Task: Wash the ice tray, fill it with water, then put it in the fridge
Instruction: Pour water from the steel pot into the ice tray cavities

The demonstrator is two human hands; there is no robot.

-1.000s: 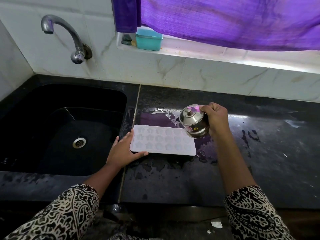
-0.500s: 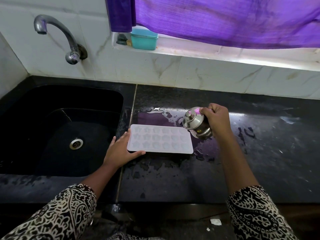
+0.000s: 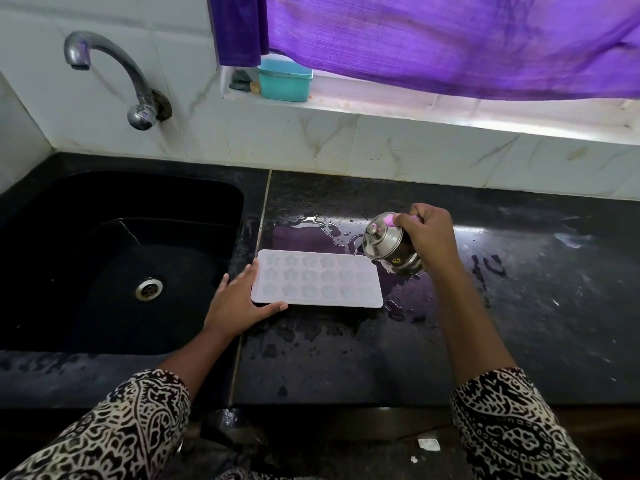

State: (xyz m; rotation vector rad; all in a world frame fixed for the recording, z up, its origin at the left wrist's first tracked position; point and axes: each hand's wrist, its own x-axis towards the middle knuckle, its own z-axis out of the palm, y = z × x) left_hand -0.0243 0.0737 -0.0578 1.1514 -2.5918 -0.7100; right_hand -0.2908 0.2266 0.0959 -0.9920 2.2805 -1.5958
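- Ice tray (image 3: 317,282): flat on the wet countertop (image 3: 346,358), just right of the sink (image 3: 104,271).
- Left hand (image 3: 235,306): fingers straight against the tray's left edge, thumb along its near edge; steadying only.
- Right hand (image 3: 427,237): fingers wrapped round a lidded steel pot (image 3: 386,245), tipped over the tray's far right corner.
- Change: the pot has shifted from the tray's right end to that corner; a thin thread of water seems to fall; filling under way, fridge still ahead.

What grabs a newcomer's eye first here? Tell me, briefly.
The bright purple curtain across the window at top. Below it, on the wet black counter, the right hand tips a small steel pot over the far right corner of a white ice tray, which the left hand steadies beside the black sink.
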